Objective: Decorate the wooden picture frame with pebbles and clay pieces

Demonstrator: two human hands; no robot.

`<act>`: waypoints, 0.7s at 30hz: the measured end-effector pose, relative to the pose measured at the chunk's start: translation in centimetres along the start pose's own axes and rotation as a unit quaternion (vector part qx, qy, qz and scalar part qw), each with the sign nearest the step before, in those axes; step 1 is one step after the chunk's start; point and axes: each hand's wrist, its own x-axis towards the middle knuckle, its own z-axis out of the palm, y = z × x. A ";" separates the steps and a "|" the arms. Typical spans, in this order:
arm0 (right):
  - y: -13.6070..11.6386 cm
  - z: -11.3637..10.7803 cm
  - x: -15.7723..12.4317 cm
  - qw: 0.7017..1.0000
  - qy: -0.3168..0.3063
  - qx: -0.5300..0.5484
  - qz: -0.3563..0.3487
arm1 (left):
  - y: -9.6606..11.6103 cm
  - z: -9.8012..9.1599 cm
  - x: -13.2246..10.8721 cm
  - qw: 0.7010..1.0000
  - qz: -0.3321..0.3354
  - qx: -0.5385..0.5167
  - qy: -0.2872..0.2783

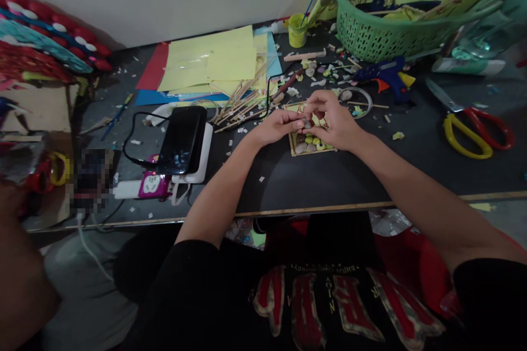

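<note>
My left hand (279,125) and my right hand (332,120) meet over a small stick-edged frame (293,149). A small grey pebble (307,124) shows between their fingertips, and both hands are closed on it in a pinch. Inside the frame, below my fingers, lie several grey and yellow pebbles (312,145). Part of a patterned yellow backing shows behind my fingers; my hands hide much of the frame's upper half.
Right of the frame are a blue glue gun (389,78), scissors (469,126) and a green basket (382,38). Left are wooden sticks (242,96), yellow paper (193,60) and a black phone (182,140). Another person's arm (20,274) is at far left. Scraps litter the black table (263,192).
</note>
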 end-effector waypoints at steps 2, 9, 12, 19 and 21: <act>0.1 0.0 0.0 1.000 0.004 -0.003 0.002 | 0.0 0.0 0.0 1.000 0.000 -0.001 0.001; 0.0 -0.2 0.0 1.000 0.004 -0.012 0.014 | -0.4 -0.1 0.0 1.000 0.017 -0.002 -0.004; -0.3 -0.5 0.2 1.000 0.003 -0.005 0.024 | -0.6 0.0 0.1 1.000 0.021 -0.014 0.001; -0.4 -0.4 0.5 1.000 0.014 -0.001 0.020 | -0.8 0.2 -0.1 0.999 0.011 -0.025 0.021; -0.4 -0.4 0.5 1.000 0.011 0.007 0.020 | -0.8 0.1 -0.1 1.000 0.010 -0.019 0.019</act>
